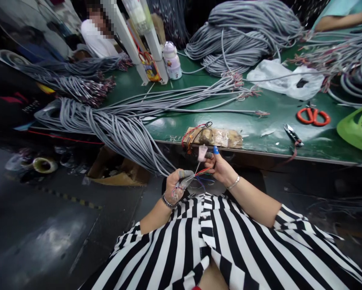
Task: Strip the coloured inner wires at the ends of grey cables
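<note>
Head view, centre: clamping grey round plastic cable (187,183) in left hand (173,187), presumably steadying thin multicoloured wires (202,172) while pinching some, blur permitting, in right hand (219,166).

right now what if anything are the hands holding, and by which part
The left hand grips grey cable near its stripped end; the right hand pinches thin coloured wires, seemingly toward their tips.

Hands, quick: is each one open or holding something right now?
Left hand: closed, holding grey cabling.
Right hand: closed, pinching thin coloured wires.
</note>
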### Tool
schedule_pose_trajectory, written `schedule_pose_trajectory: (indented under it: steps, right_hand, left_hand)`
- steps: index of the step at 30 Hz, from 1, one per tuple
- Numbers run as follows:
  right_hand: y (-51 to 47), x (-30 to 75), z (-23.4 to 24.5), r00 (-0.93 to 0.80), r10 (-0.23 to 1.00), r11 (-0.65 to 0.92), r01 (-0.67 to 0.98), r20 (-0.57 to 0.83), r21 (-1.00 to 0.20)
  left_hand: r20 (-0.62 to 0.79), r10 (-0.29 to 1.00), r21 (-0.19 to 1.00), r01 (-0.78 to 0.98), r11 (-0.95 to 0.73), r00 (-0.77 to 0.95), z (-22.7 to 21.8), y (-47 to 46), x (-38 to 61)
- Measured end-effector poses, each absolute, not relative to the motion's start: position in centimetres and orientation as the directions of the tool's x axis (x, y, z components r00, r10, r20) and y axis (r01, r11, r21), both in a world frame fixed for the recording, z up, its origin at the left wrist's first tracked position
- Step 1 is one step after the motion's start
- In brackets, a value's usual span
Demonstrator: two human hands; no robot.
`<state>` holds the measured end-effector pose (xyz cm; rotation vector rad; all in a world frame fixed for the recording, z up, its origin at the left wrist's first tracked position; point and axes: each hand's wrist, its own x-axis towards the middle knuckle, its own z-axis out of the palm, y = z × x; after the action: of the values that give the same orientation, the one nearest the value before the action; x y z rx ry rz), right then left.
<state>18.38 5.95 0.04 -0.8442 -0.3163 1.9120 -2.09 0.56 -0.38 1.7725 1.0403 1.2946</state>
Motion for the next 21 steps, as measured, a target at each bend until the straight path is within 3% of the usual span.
schedule_pose_trajectory:
  steps: [7,14,21]
  right_hand:
    - [5.6,18.6,0.1,-0.301,0.852,-0.511,-0.655,-0.429,-0.556]
    - [5.6,18.2,1.5,-0.371,0.859,-0.512,-0.599,-0.353,-0.616]
    - [6.4,17.6,2.7,-0.290,0.895,-0.446,-0.543,-0.339,-0.712]
  left_hand:
    - [0.473,0.863,0.836,0.220,-0.503,0.174,-0.5,-1.2,-3.2]
    - [0.472,0.872,0.842,0.226,-0.490,0.133,-0.2,-0.7,-2.6]
    - [0.499,0.864,0.841,0.205,-0.500,0.065,0.1,1.1,-1.3]
